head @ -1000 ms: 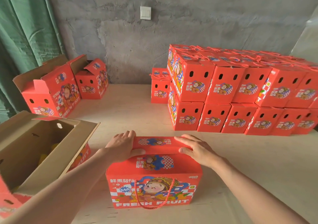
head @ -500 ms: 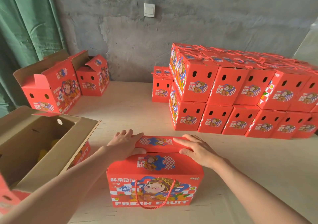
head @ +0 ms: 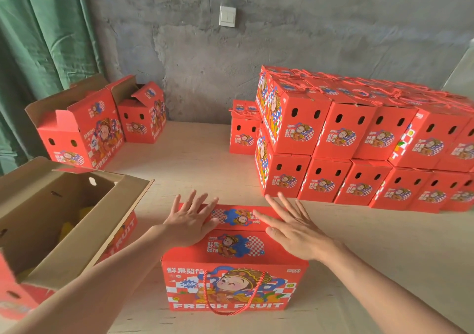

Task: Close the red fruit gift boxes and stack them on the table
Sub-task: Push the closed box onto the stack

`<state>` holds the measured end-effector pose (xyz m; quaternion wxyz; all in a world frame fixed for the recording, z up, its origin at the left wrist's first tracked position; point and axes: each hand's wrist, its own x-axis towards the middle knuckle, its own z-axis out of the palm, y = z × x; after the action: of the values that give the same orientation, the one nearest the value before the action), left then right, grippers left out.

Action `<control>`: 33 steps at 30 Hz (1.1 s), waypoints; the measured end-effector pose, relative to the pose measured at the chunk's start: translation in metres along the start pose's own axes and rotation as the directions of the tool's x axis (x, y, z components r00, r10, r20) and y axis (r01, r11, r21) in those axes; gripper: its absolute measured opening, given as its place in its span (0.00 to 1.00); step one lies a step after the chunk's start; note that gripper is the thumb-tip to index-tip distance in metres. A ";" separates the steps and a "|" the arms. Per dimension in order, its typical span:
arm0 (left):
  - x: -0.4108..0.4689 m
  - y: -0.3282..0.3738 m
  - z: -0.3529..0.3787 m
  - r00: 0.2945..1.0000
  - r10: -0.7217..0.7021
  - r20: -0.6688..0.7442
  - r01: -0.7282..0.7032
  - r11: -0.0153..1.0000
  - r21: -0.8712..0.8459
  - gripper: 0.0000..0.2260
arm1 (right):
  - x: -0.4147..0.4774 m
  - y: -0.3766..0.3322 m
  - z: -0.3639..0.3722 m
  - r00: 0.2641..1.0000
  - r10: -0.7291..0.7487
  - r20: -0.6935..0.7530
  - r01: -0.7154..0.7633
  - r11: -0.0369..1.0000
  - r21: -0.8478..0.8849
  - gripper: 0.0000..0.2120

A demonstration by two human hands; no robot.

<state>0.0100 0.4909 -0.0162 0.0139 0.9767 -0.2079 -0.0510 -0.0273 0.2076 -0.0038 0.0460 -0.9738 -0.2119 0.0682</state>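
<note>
While the red gift box point(head: 234, 277) sits closed near the front edge of the pale wooden table point(head: 192, 169), directly before you, both your hands lie flat on its top. Your left hand point(head: 191, 220) rests on the left part of the lid, fingers straight and spread, grasping nothing. Your right hand point(head: 295, 228) lies the same way on the right part, palm down. A red rope handle point(head: 230, 305) hangs down the front face, where you can read "FRESH FRUIT" under a line of Chinese characters. Just to your left stands an open box point(head: 51, 218), brown inside. Two more open boxes point(head: 82, 128) stand by the green curtain point(head: 38, 38). To the right, closed boxes point(head: 359, 138) are stacked two high against the bare concrete wall point(head: 307, 38), which carries a light switch point(head: 227, 16).
</note>
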 end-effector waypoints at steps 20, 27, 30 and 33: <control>-0.032 0.050 0.020 0.984 -0.091 -0.151 0.084 0.995 -0.047 0.27 | 0.002 -0.017 0.009 0.918 0.303 -0.255 -0.268 0.949 0.164 0.20; 0.014 0.014 0.010 0.934 -0.354 0.056 0.357 0.908 -0.218 0.26 | -0.039 -0.085 0.032 0.912 0.401 -0.091 -0.380 0.907 0.184 0.35; 0.006 0.022 0.010 0.912 -0.405 -0.067 0.364 0.873 -0.326 0.28 | -0.052 -0.089 0.033 0.899 0.411 -0.147 -0.362 0.890 0.276 0.36; -0.021 0.034 0.020 0.820 -0.484 -0.304 0.275 0.800 -0.534 0.23 | -0.060 -0.070 0.033 0.811 0.568 -0.142 -0.339 0.653 0.677 0.27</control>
<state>-0.0250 0.4679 -0.0322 0.2825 0.9523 0.0242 0.1130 -0.1151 0.2473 -0.0213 0.3819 -0.9196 0.0887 -0.0263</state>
